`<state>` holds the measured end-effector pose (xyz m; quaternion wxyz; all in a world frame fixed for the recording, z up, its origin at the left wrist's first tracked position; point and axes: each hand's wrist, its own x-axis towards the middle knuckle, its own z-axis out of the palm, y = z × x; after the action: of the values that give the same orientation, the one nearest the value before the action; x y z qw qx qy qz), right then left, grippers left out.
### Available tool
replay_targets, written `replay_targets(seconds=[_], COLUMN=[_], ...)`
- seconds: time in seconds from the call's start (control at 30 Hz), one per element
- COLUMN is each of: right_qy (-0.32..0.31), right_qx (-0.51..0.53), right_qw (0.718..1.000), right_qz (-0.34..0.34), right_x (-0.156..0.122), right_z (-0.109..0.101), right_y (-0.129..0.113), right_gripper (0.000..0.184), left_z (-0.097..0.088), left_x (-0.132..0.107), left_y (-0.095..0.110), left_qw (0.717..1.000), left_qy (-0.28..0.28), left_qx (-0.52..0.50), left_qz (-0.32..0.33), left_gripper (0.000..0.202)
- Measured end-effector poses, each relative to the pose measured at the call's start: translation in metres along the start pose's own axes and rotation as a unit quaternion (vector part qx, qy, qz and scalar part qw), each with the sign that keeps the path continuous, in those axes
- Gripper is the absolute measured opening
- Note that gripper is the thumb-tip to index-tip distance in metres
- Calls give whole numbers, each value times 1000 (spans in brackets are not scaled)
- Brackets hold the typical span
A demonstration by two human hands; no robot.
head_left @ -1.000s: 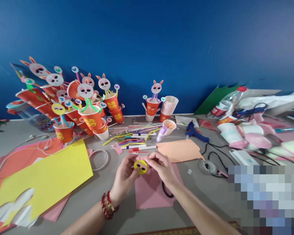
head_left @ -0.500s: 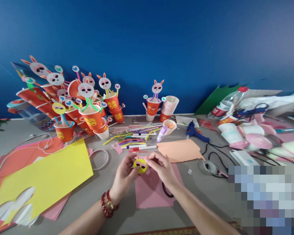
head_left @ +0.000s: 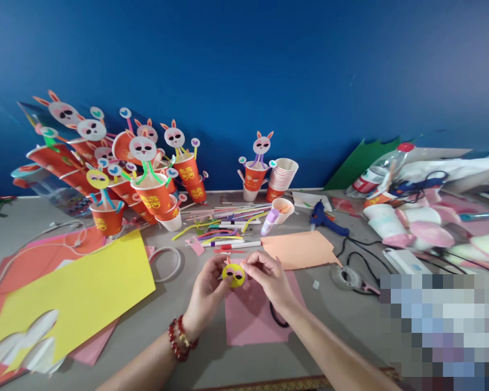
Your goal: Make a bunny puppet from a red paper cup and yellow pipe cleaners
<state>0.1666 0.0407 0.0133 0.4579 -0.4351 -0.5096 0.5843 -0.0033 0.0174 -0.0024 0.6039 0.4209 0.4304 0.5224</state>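
Observation:
A round yellow paper rabbit face [head_left: 237, 278] with dark eyes and pink patches is held over a sheet of pink paper [head_left: 252, 326]. My left hand [head_left: 206, 285] pinches its left side, thumb on the front. My right hand [head_left: 272, 278] closes thumb and fingers on a small paper ear [head_left: 243, 263] at the face's upper right edge. Another ear [head_left: 229, 261] stands up at the upper left. Whether the right ear is fixed to the face, I cannot tell. A black loop [head_left: 277, 320] lies on the pink sheet, partly behind my right forearm.
Behind my hands lie pens and straws [head_left: 224, 224], a glue stick [head_left: 269, 221] and orange paper [head_left: 299, 250]. Decorated paper cups [head_left: 152, 195] crowd the back left. A blue glue gun [head_left: 326, 220] and a tape roll [head_left: 346, 277] are at right; yellow card [head_left: 85, 293] lies left.
Almost nothing differs. Both hands stay at the yellow rabbit face, and the ear at upper left shows slightly more clearly now.

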Motion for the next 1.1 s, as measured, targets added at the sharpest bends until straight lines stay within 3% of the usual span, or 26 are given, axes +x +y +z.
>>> replay_targets(seconds=[1.1], right_qy=[2], right_qx=[27], right_qw=[999], right_qz=[47], right_x=[-2], right_z=[2], right_y=[0], right_gripper=[32], left_z=[-1], left_x=[0], left_y=[-4], left_qw=[1000], left_qy=[1], left_qx=[1], left_qz=[19], left_gripper=[37])
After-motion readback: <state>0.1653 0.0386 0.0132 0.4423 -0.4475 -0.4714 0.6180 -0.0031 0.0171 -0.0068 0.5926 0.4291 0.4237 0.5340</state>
